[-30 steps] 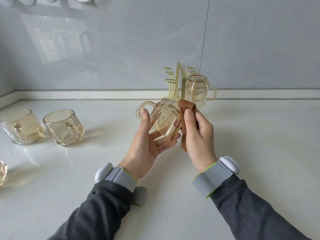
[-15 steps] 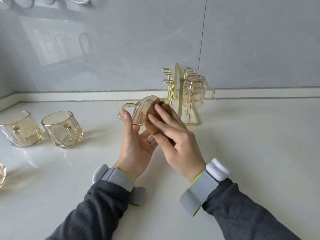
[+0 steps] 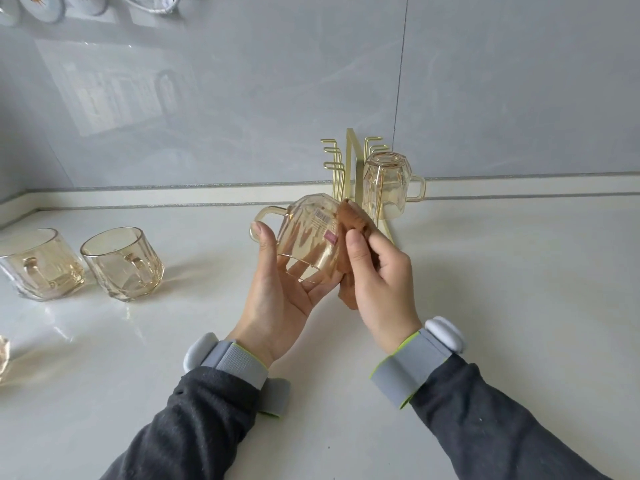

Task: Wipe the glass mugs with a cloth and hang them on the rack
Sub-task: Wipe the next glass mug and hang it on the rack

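The left hand [image 3: 277, 292] holds a tilted amber faceted glass mug [image 3: 306, 239] above the white desk [image 3: 519, 306] — thumb on its side, fingers inside the rim. The right hand [image 3: 384, 275] pinches a brown cloth [image 3: 353, 223] against the mug's right side, just before the gold wire rack [image 3: 351, 168].

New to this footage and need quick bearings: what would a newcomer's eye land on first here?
The amber glass mug held tilted at centre draws the eye first: the left hand grips it while the right hand presses a brown cloth to its side. Right behind stands the gold rack with one hung mug upside down; at left, an outer mug and an inner mug stand upright on the counter.
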